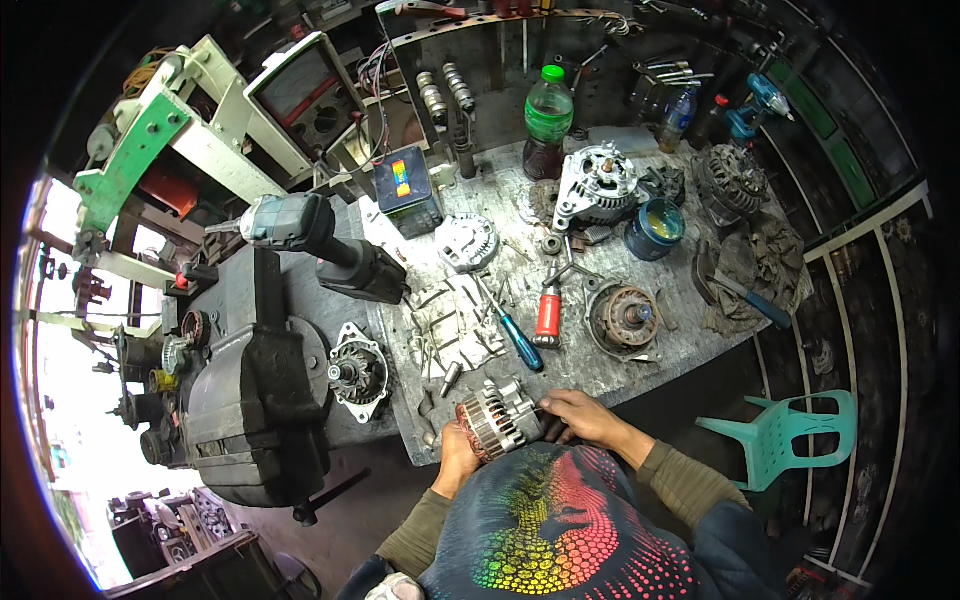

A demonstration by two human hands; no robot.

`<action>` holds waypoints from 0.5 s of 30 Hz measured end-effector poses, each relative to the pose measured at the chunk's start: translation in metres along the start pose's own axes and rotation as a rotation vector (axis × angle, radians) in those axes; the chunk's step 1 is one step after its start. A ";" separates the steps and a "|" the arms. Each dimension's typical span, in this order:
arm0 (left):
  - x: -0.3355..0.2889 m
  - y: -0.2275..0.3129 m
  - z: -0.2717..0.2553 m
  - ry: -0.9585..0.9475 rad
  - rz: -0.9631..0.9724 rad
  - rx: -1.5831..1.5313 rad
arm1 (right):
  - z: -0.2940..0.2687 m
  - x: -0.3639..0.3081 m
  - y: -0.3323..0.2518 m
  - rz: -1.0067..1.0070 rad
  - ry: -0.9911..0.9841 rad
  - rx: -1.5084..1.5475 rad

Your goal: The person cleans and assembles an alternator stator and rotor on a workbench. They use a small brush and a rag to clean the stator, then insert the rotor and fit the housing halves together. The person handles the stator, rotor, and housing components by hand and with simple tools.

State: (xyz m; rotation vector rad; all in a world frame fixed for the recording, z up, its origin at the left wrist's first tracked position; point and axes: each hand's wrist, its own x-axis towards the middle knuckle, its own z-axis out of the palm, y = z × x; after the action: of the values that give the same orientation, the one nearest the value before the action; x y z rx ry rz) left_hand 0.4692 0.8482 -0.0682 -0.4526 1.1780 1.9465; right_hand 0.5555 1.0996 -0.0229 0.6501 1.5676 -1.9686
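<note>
At the near edge of the bench I hold an alternator part, a slotted metal housing with a ring of copper windings on its left end. My left hand is wrapped round the copper end from below. My right hand grips the opposite end, thumb on top and fingers bent underneath, partly hidden. Just beyond lie a small metal socket, a blue-handled screwdriver and a red cylinder. Farther right sits an open alternator end housing with its rotor.
A black bench vise stands left, beside a rotor in its bracket. A cordless impact wrench lies behind. Toward the back are a whole alternator, a blue grease tub and a green-capped bottle. A teal stool stands right.
</note>
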 end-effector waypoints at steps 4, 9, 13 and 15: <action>-0.003 -0.001 -0.001 -0.011 0.108 0.365 | 0.002 -0.001 -0.003 0.006 0.020 0.015; -0.008 0.009 0.004 -0.059 0.174 0.738 | 0.001 -0.005 -0.011 0.039 0.002 -0.006; -0.010 0.017 0.014 -0.016 -0.014 0.373 | 0.002 -0.006 -0.015 0.034 0.001 0.014; -0.010 0.021 0.017 -0.003 -0.095 0.308 | 0.003 -0.007 -0.015 0.030 0.013 0.018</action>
State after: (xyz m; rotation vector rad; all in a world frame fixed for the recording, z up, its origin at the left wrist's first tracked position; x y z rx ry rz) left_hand 0.4606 0.8530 -0.0409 -0.3356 1.3993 1.6483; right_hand 0.5502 1.1000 -0.0066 0.6911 1.5410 -1.9620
